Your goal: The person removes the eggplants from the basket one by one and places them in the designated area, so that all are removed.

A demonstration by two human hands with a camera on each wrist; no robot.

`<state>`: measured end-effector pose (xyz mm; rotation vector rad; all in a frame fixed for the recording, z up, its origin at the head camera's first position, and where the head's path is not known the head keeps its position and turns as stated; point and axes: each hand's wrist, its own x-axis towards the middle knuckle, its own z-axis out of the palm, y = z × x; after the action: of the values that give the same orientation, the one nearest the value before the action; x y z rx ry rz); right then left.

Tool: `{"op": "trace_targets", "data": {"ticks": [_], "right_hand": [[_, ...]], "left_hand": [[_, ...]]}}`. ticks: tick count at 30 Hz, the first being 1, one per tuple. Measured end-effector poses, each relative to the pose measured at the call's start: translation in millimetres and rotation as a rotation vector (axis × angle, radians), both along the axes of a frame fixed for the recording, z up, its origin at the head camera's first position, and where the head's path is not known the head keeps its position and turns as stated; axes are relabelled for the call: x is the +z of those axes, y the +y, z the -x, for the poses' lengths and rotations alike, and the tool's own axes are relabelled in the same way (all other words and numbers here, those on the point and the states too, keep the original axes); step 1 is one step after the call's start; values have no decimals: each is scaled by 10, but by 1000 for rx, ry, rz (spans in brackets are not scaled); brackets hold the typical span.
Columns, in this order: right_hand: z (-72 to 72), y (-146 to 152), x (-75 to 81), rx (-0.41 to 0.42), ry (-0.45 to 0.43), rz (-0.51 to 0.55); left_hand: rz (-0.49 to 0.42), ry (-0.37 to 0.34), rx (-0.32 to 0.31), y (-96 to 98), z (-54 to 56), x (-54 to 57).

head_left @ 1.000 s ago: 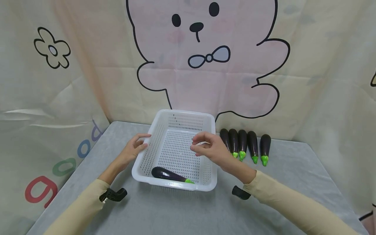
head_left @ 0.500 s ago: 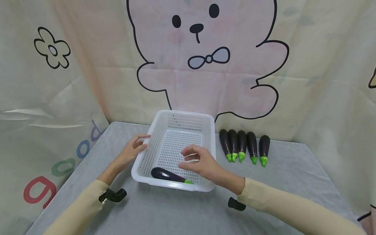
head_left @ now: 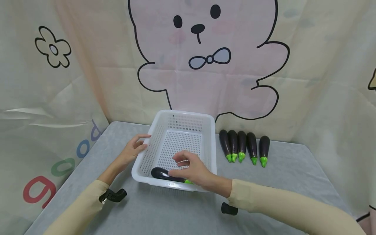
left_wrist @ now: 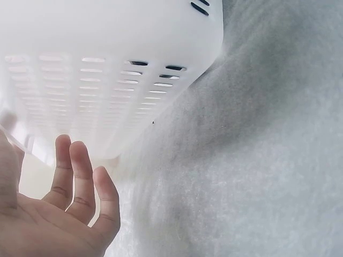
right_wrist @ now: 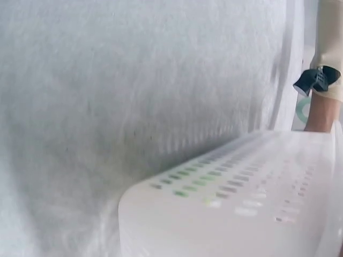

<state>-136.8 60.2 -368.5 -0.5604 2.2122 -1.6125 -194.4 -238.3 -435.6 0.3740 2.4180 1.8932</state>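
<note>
A white slotted plastic basket (head_left: 212, 147) stands on the table. One dark purple eggplant (head_left: 158, 173) with a green stem end lies along its near inner wall. My left hand (head_left: 132, 150) rests its thumb and index fingertips on the basket's left rim. In the left wrist view its other fingers (left_wrist: 82, 182) stay loosely straight beside the basket wall. Over the basket's near side is my right hand (head_left: 194, 169), fingers apart and slightly bent. Its thumb covers part of the eggplant; whether they touch I cannot tell. The right wrist view shows only the basket's outer wall (right_wrist: 161, 225).
Several more eggplants (head_left: 242, 143) lie in a row right of the basket, green ends toward me. A grey cloth (head_left: 176, 215) covers the table. Behind it hangs a printed curtain (head_left: 117, 81). Black bands (head_left: 113, 195) sit at both wrists.
My right hand has moved left and nearer, from over the basket's right side to over the eggplant inside. The left hand stays at the rim. Basket and eggplants have not visibly shifted.
</note>
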Motion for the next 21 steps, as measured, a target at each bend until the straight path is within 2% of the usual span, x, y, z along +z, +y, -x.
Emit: {"op": "trace_targets", "data": {"ticks": [12, 21], "right_hand": [[13, -147, -43, -21, -39, -60], [93, -228, -86, -29, -88, -90]], "left_hand": [[-2, 1, -10, -15, 4, -18], [3, -5, -1, 2, 3, -1]]}}
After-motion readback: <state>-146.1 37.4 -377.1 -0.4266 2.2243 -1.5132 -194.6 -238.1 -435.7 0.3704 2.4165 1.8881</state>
